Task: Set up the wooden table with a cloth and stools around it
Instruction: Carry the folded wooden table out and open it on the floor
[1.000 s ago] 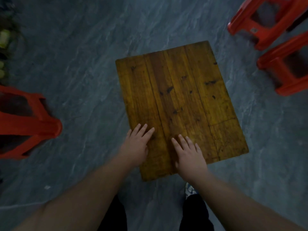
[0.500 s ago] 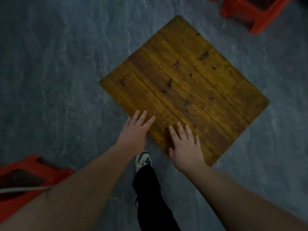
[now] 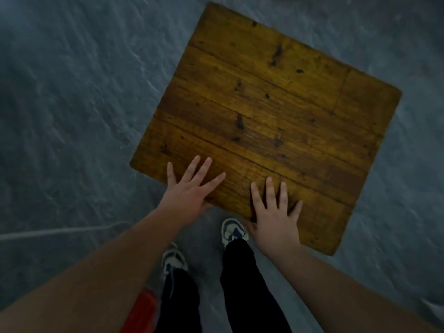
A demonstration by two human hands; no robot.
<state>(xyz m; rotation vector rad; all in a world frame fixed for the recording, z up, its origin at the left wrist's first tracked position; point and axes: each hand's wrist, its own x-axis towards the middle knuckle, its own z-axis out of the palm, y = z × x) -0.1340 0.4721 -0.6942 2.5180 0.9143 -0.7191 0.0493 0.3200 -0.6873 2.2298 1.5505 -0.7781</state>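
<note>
The wooden table [image 3: 276, 111] fills the upper middle of the head view, its bare plank top turned at an angle to me. My left hand [image 3: 189, 193] lies flat on the near left part of the top with fingers straight and spread, thumb under the edge. My right hand [image 3: 276, 212] presses flat on the near edge a little to the right, fingers straight. No cloth is in view. Only a sliver of one red stool [image 3: 141, 313] shows at the bottom, beside my left forearm.
Grey stone-patterned floor [image 3: 72, 116] surrounds the table on all sides. My two feet in light sneakers [image 3: 233, 231] and dark trousers stand just below the table's near edge. A pale line [image 3: 48, 233] crosses the floor at the left.
The table has kept rotating under my hands and now sits closer and larger in view. The red stools at the top right have left the frame. Both hands stay flat on its near edge.
</note>
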